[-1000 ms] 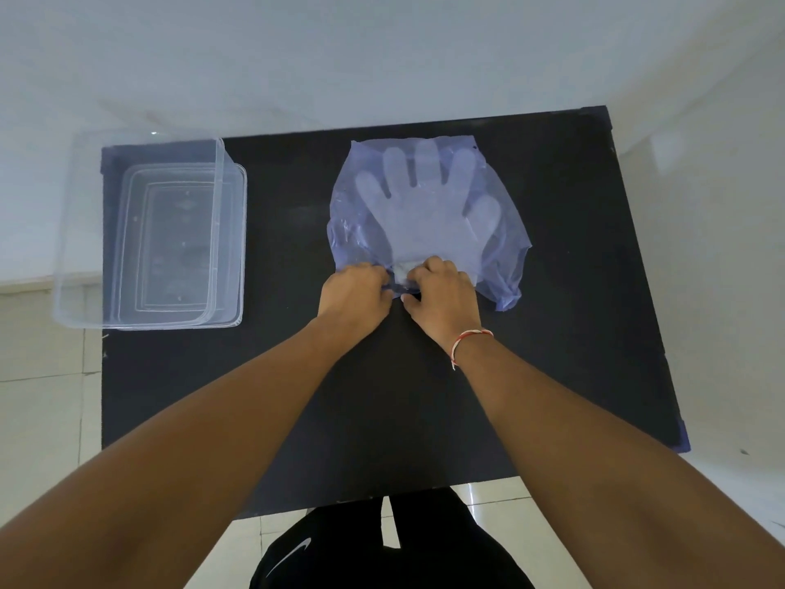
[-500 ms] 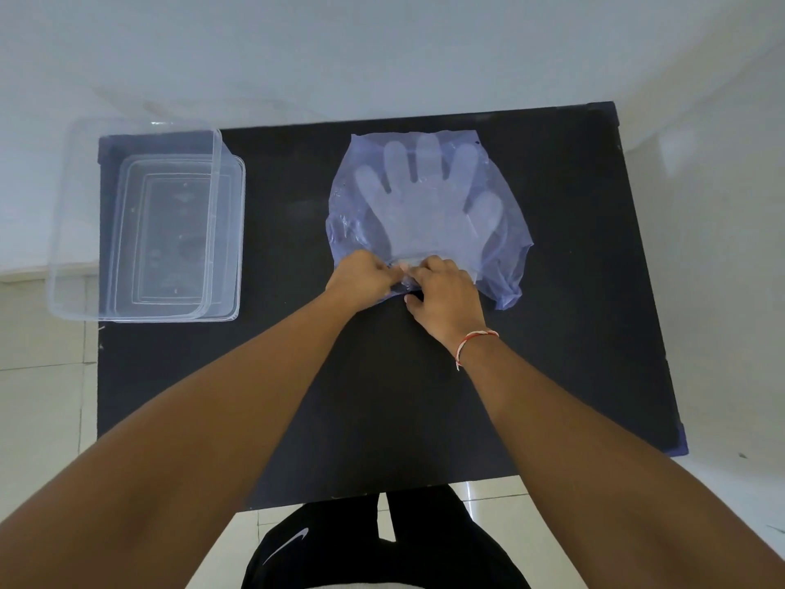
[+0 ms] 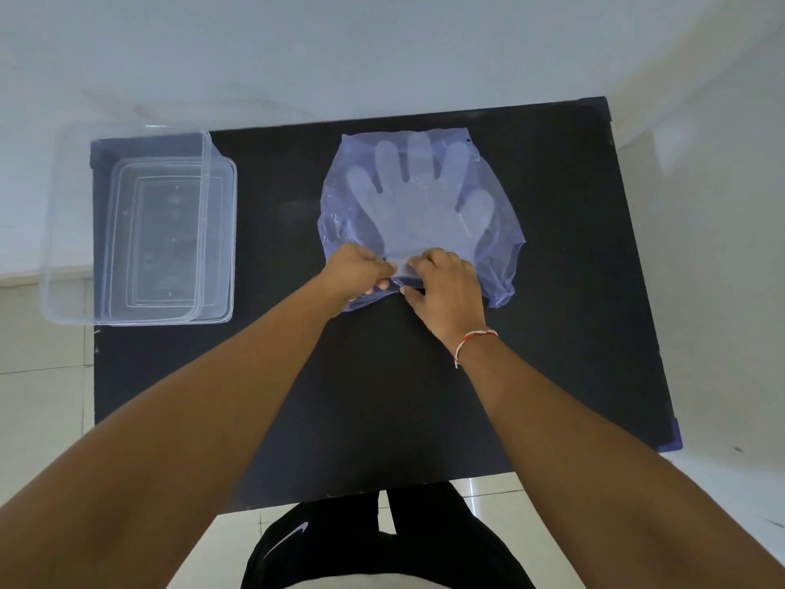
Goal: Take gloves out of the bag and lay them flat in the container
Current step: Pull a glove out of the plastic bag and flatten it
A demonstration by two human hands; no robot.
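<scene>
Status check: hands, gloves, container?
Left hand and right hand both pinching the bag mouth. Gloves inside bag, flat on table. Clear container far left, nothing in it. Path unobstructed.

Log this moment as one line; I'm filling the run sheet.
stage: opening bag | left hand: grip on bag mouth | right hand: grip on bag mouth | gloves: inside bag | container: no gloves

The left hand [image 3: 354,272] now sits further up over the near edge of the translucent blue plastic bag [image 3: 497,265], its grip pinching a fold lifted against the right hand [image 3: 446,282].
</scene>
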